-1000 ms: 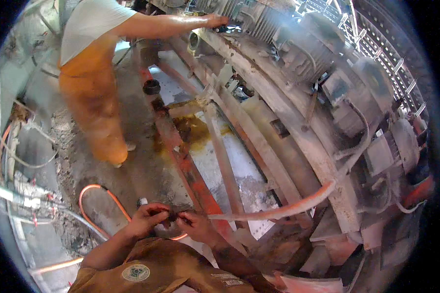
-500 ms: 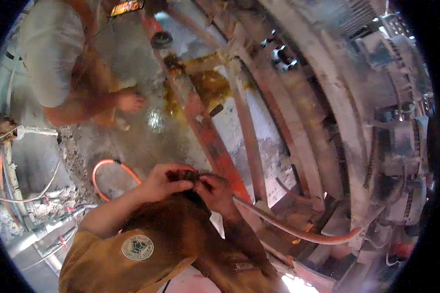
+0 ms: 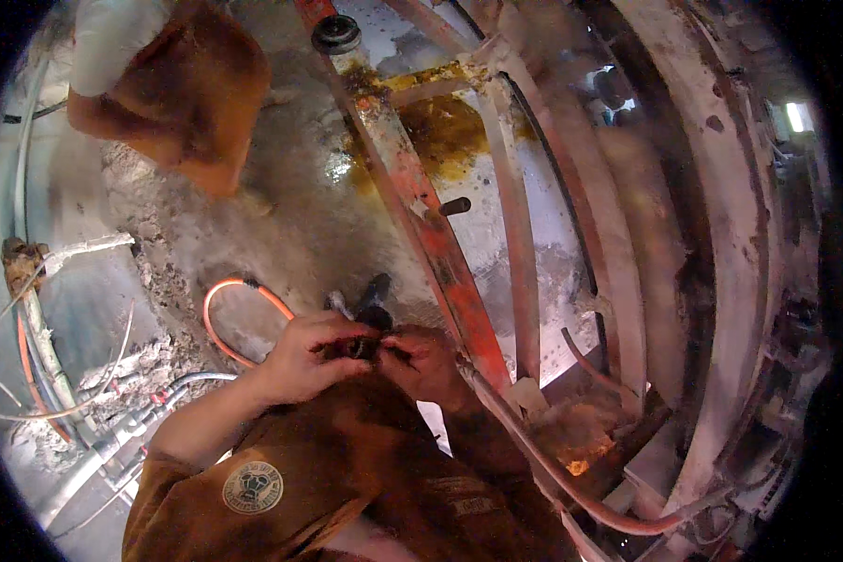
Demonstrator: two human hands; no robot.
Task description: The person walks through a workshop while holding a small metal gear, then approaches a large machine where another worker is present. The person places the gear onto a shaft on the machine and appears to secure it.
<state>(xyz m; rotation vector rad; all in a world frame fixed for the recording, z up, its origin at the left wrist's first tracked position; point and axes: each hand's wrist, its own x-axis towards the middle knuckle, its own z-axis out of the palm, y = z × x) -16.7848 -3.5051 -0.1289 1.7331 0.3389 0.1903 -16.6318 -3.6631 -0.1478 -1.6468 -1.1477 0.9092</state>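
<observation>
In front of my brown-clad body, my left hand [image 3: 311, 358] curls its thumb and fingers round a small dark round part [image 3: 356, 347]. A ring-like end of this part faces up, and its exact kind is too dim to tell. My right hand [image 3: 421, 365] meets it from the other side, thumb and fingers pinched close to the part's edge. What lies between the right fingertips is too small and dark to make out. Just beyond the hands, a dark shape [image 3: 375, 314] sits low near the floor.
A red, worn beam [image 3: 440, 258] runs diagonally on the right, with a short dark rod [image 3: 455, 206] and a black round piece [image 3: 335, 34] on it. An orange hose [image 3: 214, 328] loops at left. Another person's brown garment [image 3: 183, 94] shows at upper left. Pale curved frames [image 3: 721, 234] stand right.
The view has shifted, so the beam sits farther right. The other person's bare hand has left the picture. My hands stay together, and the part's round end now shows more plainly.
</observation>
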